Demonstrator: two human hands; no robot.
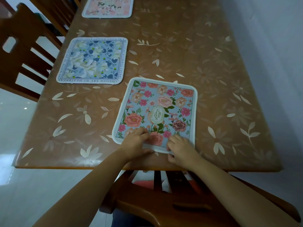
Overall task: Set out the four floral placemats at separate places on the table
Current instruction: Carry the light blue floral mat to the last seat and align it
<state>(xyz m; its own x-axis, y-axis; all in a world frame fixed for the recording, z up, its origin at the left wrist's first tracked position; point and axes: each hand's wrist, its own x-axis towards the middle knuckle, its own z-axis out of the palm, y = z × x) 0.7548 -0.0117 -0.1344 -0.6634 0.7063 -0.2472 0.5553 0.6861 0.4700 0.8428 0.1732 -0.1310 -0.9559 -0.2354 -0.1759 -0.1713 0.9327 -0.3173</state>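
Here left hand (136, 142) and right hand (181, 150) each pinch near edge of blue pink-rose rectangular cloth placemat (161, 102) on brown leaf-print table (205, 66).

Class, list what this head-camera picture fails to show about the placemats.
Head view, pink mat: far end cut by the top edge.
Head view, garden mat: near edge covered by the left hand and right hand.
Fourth mat: nowhere visible; perhaps under the garden mat, cannot tell.
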